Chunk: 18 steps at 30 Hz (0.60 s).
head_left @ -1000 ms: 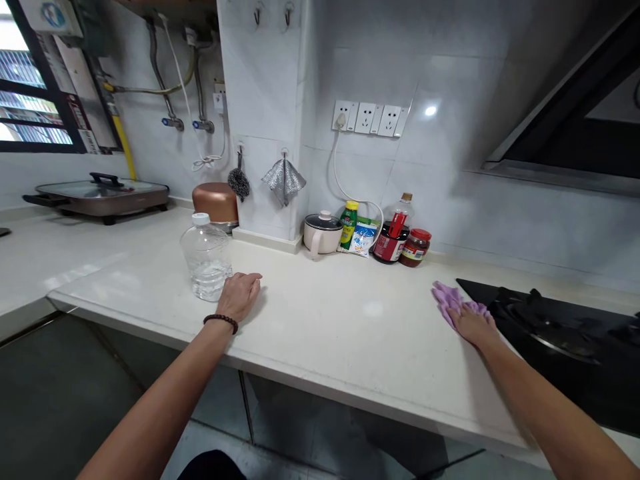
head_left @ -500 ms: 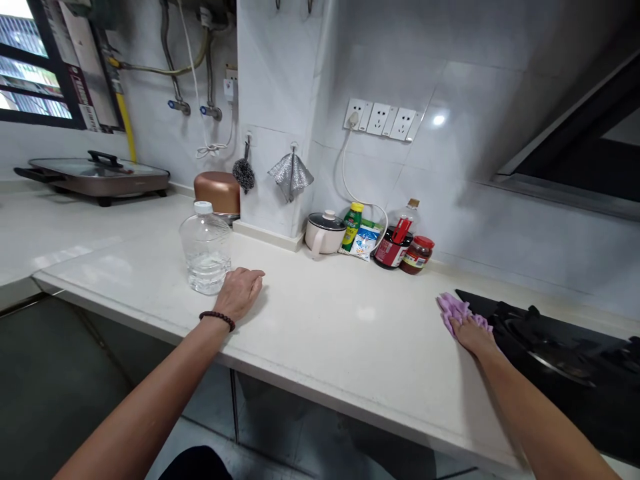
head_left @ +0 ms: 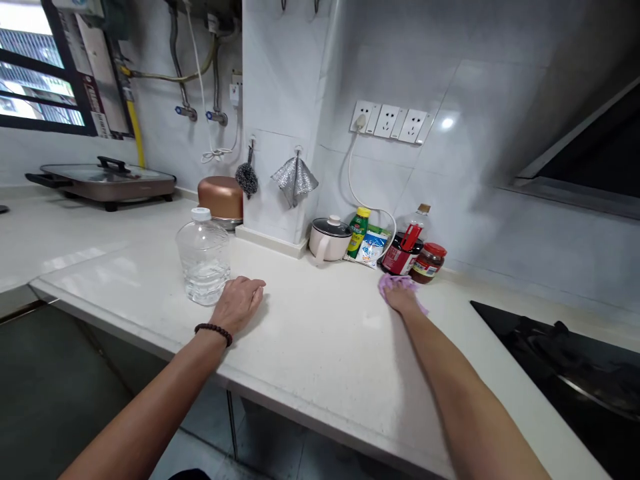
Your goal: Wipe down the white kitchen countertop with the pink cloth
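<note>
My right hand [head_left: 401, 299] presses a crumpled purple cloth [head_left: 387, 283] onto the white countertop [head_left: 320, 333], its fingers bunched over the fabric. The cloth lies just in front of a dark jar with a red label [head_left: 399, 259] and a smaller red-lidded jar [head_left: 428, 262]. On the counter's left part, my left hand [head_left: 239, 301] rests with loosely bent fingers and holds nothing; a dark bead bracelet is on that wrist. Right beside it stands a clear plastic bottle [head_left: 204, 260] with a white cap and some clear liquid inside.
Along the wall stand a cream pot [head_left: 327, 241], a green bottle with a yellow cap [head_left: 358, 233] and a blue-white packet [head_left: 373, 248]. A black gas stove [head_left: 560, 360] is at right. Further left sit a copper-coloured pot [head_left: 220, 198] and a lidded electric pan [head_left: 115, 187].
My right hand has slid the purple cloth leftward, from the stove's edge to in front of the jars. The left hand stays beside the bottle. The view has shifted slightly.
</note>
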### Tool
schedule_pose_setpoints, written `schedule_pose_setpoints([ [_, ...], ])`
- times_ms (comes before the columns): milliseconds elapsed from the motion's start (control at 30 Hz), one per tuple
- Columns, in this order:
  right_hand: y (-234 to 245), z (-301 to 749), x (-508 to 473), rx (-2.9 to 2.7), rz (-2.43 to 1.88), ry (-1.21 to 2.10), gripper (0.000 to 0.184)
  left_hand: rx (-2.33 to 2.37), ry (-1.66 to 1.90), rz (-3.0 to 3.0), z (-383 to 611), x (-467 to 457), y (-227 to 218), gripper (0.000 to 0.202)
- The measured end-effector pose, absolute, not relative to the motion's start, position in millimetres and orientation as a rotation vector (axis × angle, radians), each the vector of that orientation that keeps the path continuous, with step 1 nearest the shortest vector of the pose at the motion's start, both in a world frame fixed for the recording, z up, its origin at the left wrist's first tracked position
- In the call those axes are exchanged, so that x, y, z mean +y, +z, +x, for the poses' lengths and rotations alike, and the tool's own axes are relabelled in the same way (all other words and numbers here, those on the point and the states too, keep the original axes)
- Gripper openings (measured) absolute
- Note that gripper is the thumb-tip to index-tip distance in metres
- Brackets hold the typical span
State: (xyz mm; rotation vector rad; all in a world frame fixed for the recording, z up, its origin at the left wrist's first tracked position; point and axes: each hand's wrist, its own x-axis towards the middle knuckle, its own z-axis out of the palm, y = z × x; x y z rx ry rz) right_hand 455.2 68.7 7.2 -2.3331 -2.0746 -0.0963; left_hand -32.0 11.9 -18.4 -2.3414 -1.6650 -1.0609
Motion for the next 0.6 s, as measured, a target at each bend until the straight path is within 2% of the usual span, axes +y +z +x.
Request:
schedule_pose_setpoints([
  [133,-1.2,376.9,99.1,-2.216,-2.225,-0.007,0.067,-1.685,-1.020,-2.328,-33.7,12.6,-16.6,0.043],
  [300,-7.9,311.0,90.3,-2.373,-2.019,0.073,0.067,-1.685,-0.959,-2.331,-36.6,14.9,-15.8,0.047],
  [433,-9.5,306.2,64.5,-2.417,-1.905,0.105,0.069,-1.701,-0.945,-2.305,-39.3,17.9,-16.8,0.047],
  [600,-10.1,353.3,24.1,-2.392,-1.892,0.088,0.070,-1.678,-0.949,-2.283,-40.4,19.1,-17.0,0.044],
])
